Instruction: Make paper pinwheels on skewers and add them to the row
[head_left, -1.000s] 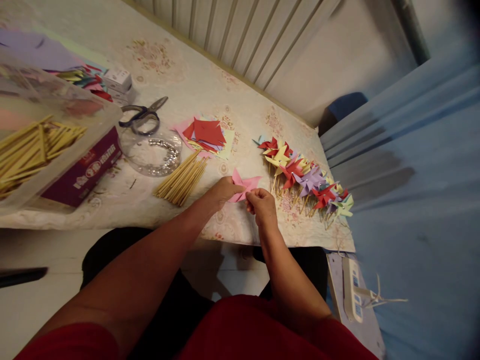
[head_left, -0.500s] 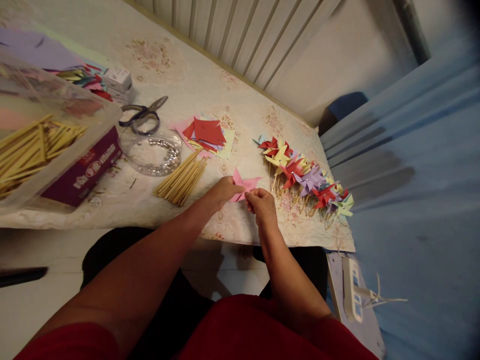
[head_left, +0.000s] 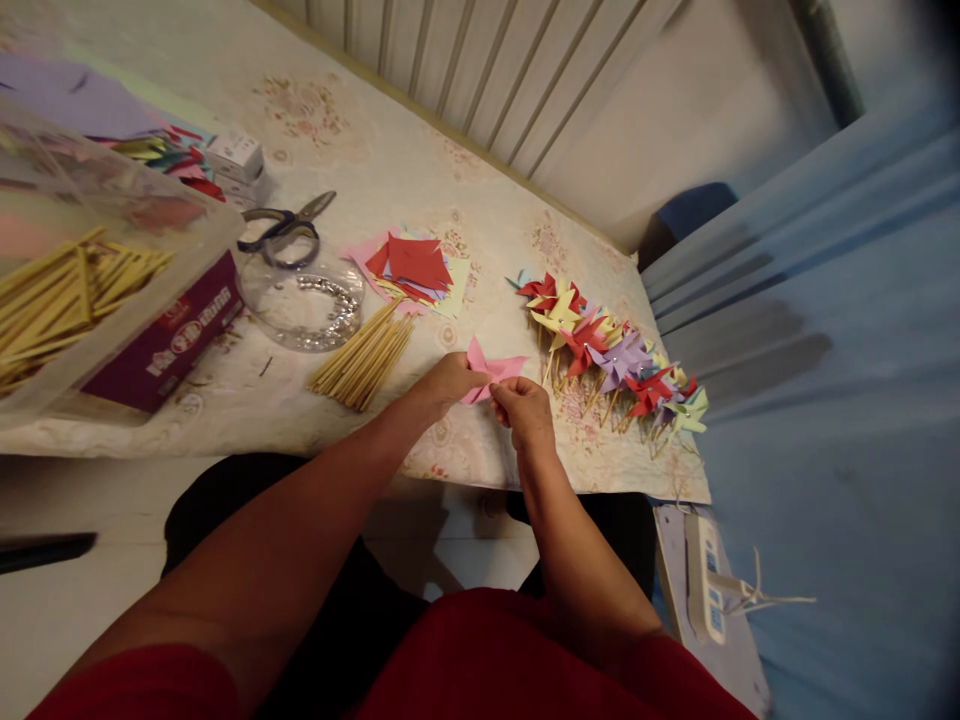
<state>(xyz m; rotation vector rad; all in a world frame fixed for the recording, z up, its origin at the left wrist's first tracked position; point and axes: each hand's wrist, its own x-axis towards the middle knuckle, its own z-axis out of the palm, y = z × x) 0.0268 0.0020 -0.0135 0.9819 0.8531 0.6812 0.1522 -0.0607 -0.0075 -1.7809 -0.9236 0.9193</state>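
A pink paper pinwheel (head_left: 487, 368) with folded blades is held between my two hands above the front of the table. My left hand (head_left: 448, 383) pinches its left side, thumb on top. From the right, my right hand (head_left: 523, 405) is closed with thumb and fingertips at the pinwheel's lower edge; whether a small piece sits between those fingertips I cannot make out. Left of my hands lies a bundle of thin wooden sticks (head_left: 364, 358). Behind it is a pile of coloured paper pieces (head_left: 415, 264), red on top. Finished-looking pinwheels on sticks (head_left: 622, 358) lie in a row at the right.
A clear round dish (head_left: 289, 318) holds small shiny metal pieces. Behind it lie scissors (head_left: 289, 232). A plastic bin (head_left: 217, 235) with yellow sticks stands at the left, near small white boxes (head_left: 236, 158). A blue curtain (head_left: 825, 430) and a power strip (head_left: 703, 575) are at the right.
The pink pinwheel has shifted very slightly to the right in my fingers. Both hands keep nearly the same place and grip; nothing else has moved.
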